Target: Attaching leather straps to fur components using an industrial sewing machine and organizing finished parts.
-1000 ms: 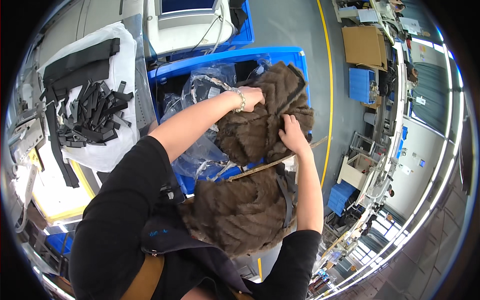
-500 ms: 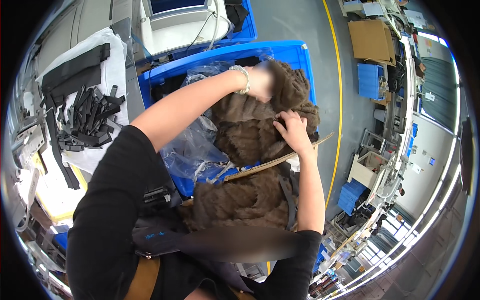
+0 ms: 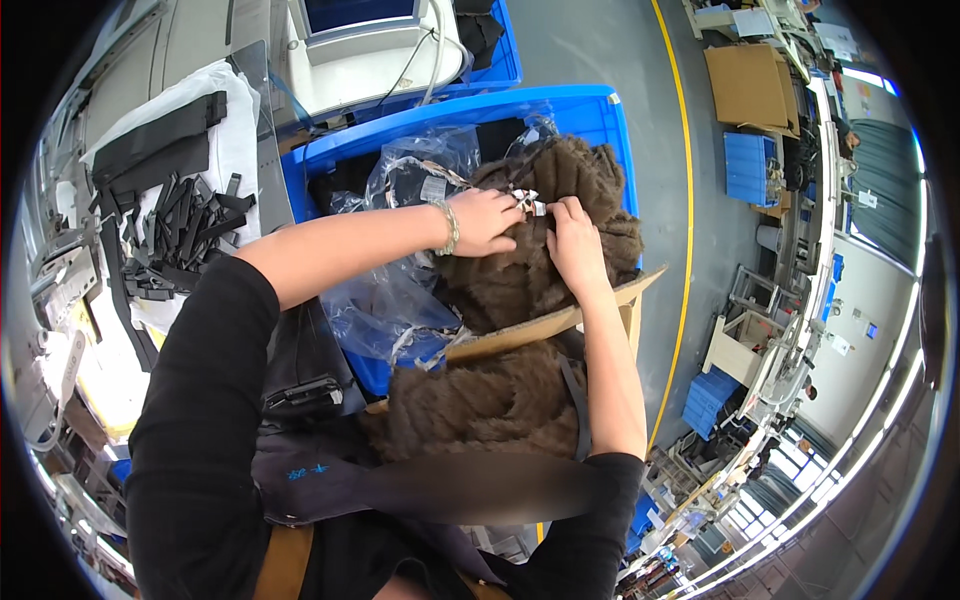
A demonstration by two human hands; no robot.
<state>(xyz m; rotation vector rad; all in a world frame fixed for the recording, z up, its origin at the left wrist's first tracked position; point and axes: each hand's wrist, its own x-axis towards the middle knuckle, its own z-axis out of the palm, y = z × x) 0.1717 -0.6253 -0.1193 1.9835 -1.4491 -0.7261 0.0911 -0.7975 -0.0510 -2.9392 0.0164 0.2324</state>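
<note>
The left hand [image 3: 483,222] lies palm down on a brown fur piece [image 3: 590,180], fingers bent forward and thumb held apart from them, and its fingertips reach a small white and dark label [image 3: 528,201]. The right hand [image 3: 575,250] sits just beside it, fingertips at the label's other end; whether either hand pinches the label or only touches it, I cannot tell. The label rests over the fur between the two hands, and the fur spreads under both of them and beyond the right hand's fingertips. A beaded bracelet [image 3: 449,228] circles the wrist behind the left hand. Around both hands stands a blue bin [image 3: 440,108], its far rim ahead of them. Clear plastic bags [image 3: 375,312] bunch in the bin to the left of the left hand and nearer the body. A cardboard flap [image 3: 520,330] crosses on the body side of the hands, and nearer still lies a second fur piece [image 3: 480,405]. Well to the left of the left hand, black strips [image 3: 185,225] are heaped on a white cloth [image 3: 238,110].
</note>
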